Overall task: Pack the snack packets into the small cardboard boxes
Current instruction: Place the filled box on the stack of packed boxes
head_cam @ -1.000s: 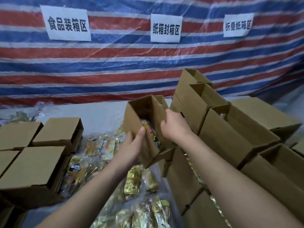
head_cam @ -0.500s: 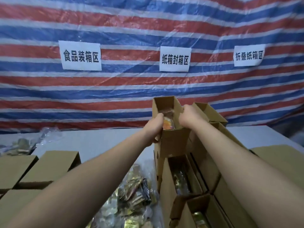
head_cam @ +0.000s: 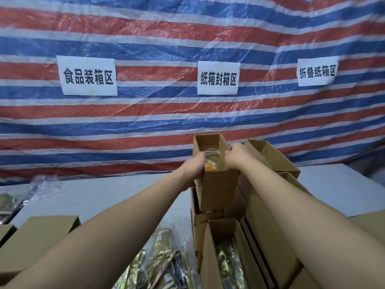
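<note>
Both arms reach far out to a small open cardboard box (head_cam: 216, 189) standing on top of a stack of boxes. My left hand (head_cam: 194, 167) grips its left wall and my right hand (head_cam: 237, 156) grips its right rim. A snack packet (head_cam: 211, 161) with an orange print and clear top sticks up inside this box between my hands. Below it, another open box (head_cam: 210, 247) holds gold packets (head_cam: 228, 261). A loose pile of gold snack packets (head_cam: 158, 265) lies on the grey table (head_cam: 104, 197) under my left arm.
Closed cardboard boxes (head_cam: 39, 234) sit at the lower left. More open boxes (head_cam: 270, 155) stand to the right of the held one, with others behind my right arm. Crumpled clear plastic (head_cam: 41, 184) lies at the far left. A striped tarp with three paper signs hangs behind the table.
The box went up from the table onto the stack, held in both hands, and the view tilted up toward the tarp. Since half a second ago the hands and box have barely moved.
</note>
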A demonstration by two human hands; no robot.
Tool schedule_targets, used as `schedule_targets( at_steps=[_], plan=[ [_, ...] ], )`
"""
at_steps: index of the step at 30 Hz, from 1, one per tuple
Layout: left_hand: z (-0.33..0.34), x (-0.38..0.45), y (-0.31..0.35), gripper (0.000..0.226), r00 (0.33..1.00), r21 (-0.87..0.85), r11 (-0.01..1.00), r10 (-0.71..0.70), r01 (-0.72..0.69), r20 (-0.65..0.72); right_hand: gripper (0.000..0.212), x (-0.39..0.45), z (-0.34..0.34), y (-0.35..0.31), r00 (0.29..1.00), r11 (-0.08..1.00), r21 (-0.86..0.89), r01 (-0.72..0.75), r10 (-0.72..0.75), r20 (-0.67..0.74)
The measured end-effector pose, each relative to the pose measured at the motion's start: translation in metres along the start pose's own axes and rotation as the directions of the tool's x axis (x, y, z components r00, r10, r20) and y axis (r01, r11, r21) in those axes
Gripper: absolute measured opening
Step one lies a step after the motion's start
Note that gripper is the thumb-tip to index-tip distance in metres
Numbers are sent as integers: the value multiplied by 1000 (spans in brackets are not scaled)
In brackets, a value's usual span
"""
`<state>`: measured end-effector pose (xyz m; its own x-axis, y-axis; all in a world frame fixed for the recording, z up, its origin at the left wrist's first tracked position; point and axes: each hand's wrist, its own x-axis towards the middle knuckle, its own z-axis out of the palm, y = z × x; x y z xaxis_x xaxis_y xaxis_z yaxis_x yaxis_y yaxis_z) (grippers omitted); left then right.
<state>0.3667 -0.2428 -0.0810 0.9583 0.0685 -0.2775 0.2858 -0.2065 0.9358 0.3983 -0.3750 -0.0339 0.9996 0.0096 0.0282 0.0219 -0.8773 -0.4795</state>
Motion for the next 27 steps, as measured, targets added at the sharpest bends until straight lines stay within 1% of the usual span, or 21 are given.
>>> schedule_targets(
  at_steps=[7,12,17,20,23,27],
  plan=[
    [-10,14,-16,67,997,35,996,-81,81,5,23,7,21,-4,997,999,-44,-20,23,72],
    [-14,16,-21,75,993,-9,993,-117,118,20,16,6,17,-9,992,997,-58,-57,63,110],
    [-16,12,-20,81,993,-61,992,-112,114,40,18,7,15,-12,987,997,-36,-74,78,141],
    [-14,11,-20,79,993,-78,991,-110,113,42,19,7,14,-12,983,996,-12,-89,90,159],
    [-11,10,-20,68,993,-110,988,-107,111,41,17,5,16,-13,983,995,24,-98,93,157],
    [-9,8,-16,57,997,-159,984,-72,77,38,11,2,19,-14,992,996,53,-77,72,102]
  ],
)
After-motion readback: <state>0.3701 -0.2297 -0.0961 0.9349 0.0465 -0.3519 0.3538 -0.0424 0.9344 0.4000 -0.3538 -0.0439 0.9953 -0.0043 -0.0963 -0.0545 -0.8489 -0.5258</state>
